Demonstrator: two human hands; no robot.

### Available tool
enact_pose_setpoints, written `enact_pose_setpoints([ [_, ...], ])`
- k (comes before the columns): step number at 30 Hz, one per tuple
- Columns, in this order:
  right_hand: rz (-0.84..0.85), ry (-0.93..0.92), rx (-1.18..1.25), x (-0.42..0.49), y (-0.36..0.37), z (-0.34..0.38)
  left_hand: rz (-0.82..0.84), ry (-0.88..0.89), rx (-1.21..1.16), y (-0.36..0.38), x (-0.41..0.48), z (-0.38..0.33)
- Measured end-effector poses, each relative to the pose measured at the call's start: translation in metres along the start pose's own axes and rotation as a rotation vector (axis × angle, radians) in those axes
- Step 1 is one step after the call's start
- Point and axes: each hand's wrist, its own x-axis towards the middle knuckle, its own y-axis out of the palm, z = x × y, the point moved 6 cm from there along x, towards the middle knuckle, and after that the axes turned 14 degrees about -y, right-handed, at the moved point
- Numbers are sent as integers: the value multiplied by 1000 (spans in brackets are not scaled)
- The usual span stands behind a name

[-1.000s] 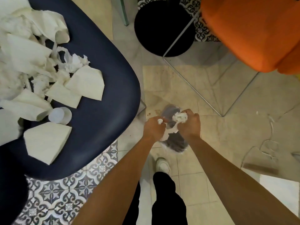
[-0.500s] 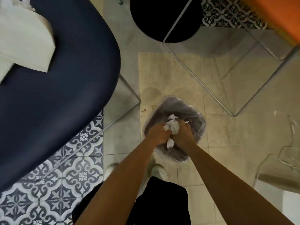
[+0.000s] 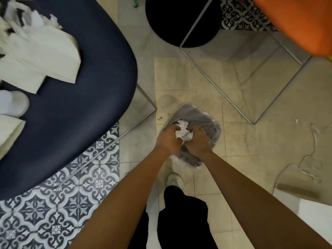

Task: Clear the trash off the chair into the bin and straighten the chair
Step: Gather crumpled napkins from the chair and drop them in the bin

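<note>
Lowest in the frame, a black trouser leg [image 3: 181,216] and a white shoe [image 3: 175,178] stand on pale beige floor tiles [image 3: 242,144]. Two bare forearms reach up from the bottom edge and meet at the centre.

There the left hand [image 3: 168,139] and the right hand [image 3: 197,141] are pressed close together. The fingers of both curl round a crumpled wad of white paper [image 3: 182,130], which bulges out between them. The hands hold it right over the mouth of a small rounded bin lined with a clear plastic bag [image 3: 212,123], which stands on the tiles just past the shoe. The liner looks dark grey inside. The hands cover much of the opening, so I cannot tell what lies at the bottom.

To the left, a dark navy moulded chair seat [image 3: 86,97] fills the middle and upper left of the frame, above a strip of blue-and-white patterned floor tiles [image 3: 53,212]. At its left edge the seat holds a heap of torn and folded cream paper pieces [image 3: 45,54], with a white paper cup on its side [image 3: 13,103] just below them. A thin metal chair leg [image 3: 143,97] shows at the seat's right rim.

Farthest off, along the top of the frame, are a round black disc-shaped object [image 3: 176,17], a grey wire chair frame [image 3: 224,83] and an orange upholstered seat [image 3: 298,22] in the upper right corner.
</note>
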Motion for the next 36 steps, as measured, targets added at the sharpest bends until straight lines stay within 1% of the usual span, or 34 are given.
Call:
enact_pose_setpoints([
  [4,-20,-24,30,-23,-18,32,-67,-14,-52,-32,-36,-1],
  [7,-50,-70,55,-40,-38,61,-109,15,-77,-58,-67,-7],
  [11,-27,-94,32,-63,-70,107,-165,9,-125,-106,-112,-10],
  [15,-14,-159,2,-73,-96,152,-205,18,-157,-148,-145,-9],
  [18,-13,-205,10,-74,-107,188,-264,10,-181,-183,-161,-4],
  [25,-12,-287,54,-65,-98,266,-385,-33,-271,-252,-172,25],
  [31,41,-350,1,-57,-75,323,-414,-71,-319,-295,-168,65],
  [36,80,-408,-111,-44,-54,357,-455,-108,-318,-319,-167,98],
])
